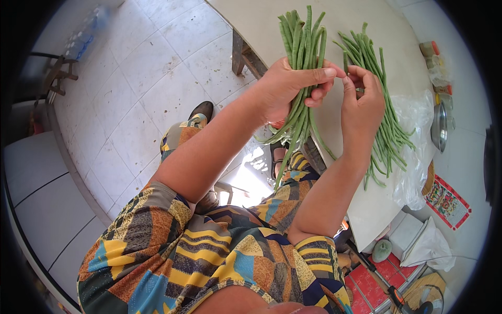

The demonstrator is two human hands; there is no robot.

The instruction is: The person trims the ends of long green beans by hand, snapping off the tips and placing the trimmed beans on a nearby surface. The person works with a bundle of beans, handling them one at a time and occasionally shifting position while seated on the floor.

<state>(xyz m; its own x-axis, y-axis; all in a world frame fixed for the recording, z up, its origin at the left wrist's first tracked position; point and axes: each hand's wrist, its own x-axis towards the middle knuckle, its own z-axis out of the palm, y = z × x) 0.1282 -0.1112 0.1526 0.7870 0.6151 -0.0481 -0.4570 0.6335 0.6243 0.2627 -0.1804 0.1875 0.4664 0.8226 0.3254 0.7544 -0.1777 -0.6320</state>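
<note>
My left hand (300, 80) is closed around a thick bundle of long green beans (302, 43), held upright above the table's edge. The stem ends fan out at the top, and the lower ends hang toward my lap. Close beside it, my right hand (361, 92) has thumb and forefinger pinched together, meeting the left forefinger's tip. A short length of a single bean (345, 61) rises from that pinch; the fingers hide its lower part. Behind the right hand, a second pile of long beans (386, 137) lies on the pale tabletop (366, 214).
A clear plastic bag (413, 145) lies beside the pile. Along the far edge are jars (429, 49) and a metal bowl (439, 127). A wooden table leg (238, 53) stands on the tiled floor (137, 74). Bottled water (80, 41) and a wooden stool (59, 74) are at left.
</note>
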